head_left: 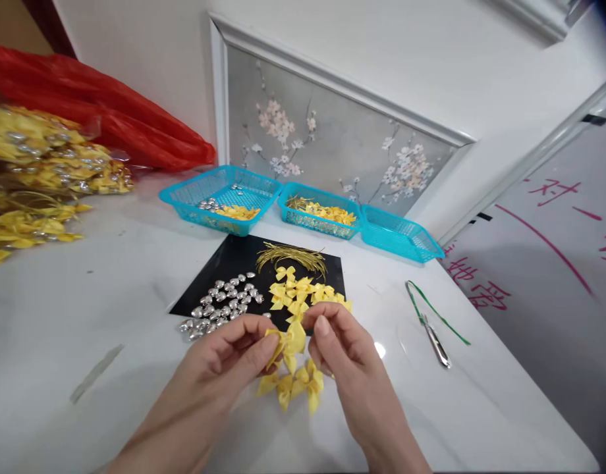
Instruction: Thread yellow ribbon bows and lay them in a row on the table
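Note:
My left hand (234, 362) pinches a yellow ribbon bow (294, 339) between thumb and fingers, above the table. Close by on the right, my right hand (345, 345) has its thumb and fingertips drawn together beside the bow; whatever they hold, if anything, is too small to make out. Below both hands lie several more yellow bows (307, 382). Beyond them, a black mat (199, 289) carries another group of yellow bows (298, 289), a bundle of gold cords (293, 255) and many silver heart-shaped beads (224, 306), some spilling off its near edge.
Blue baskets stand along the wall: one with beads and bows (177, 204), one with cords and bows (288, 214), and another (402, 240) at right. A utility knife (436, 345) with green ribbon lies right. Bagged yellow decorations (46, 151) and red plastic (110, 105) sit left.

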Available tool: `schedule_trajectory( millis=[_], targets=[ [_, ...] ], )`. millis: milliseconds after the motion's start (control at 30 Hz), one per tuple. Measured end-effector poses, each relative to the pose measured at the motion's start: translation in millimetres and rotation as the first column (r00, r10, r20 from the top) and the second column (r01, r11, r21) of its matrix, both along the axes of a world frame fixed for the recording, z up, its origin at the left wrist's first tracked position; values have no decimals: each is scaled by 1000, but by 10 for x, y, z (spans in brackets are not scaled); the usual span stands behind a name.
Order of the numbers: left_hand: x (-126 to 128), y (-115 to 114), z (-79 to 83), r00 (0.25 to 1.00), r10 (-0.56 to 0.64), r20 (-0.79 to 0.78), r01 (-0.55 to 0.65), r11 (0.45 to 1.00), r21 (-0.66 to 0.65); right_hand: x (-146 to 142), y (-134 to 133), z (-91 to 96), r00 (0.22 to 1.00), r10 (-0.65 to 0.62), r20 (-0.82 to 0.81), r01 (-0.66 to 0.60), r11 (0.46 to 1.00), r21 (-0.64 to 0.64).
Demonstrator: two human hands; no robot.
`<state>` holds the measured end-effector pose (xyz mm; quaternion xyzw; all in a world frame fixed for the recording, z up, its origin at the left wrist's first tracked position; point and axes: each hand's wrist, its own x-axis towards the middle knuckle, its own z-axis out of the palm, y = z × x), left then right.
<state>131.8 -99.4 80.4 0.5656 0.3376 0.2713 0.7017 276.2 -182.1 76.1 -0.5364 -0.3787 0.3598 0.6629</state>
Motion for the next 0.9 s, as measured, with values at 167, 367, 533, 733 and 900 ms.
schedule_trajectory(
  millis=[167,367,533,733,900],
  targets=[
    [1,-16,43,1000,23,-18,-21,996,81,33,-25,1,994,113,-11,-113,993,-25],
    [14,-40,47,999,36,-11,-35,994,100,-16,-5,20,992,125,-11,-126,990,-66],
    [7,-30,-28,995,103,16,-104,994,36,-41,-18,28,998,62,-29,-64,997,-53],
    [-2,-50,16,991,32,129,-5,980,-199,-93,-59,-9,994,94,-48,-94,996,11],
    [47,-92,19,965,112,237,60,784,-618,-63,-36,-32,993,89,79,-91,996,26]
  ],
)
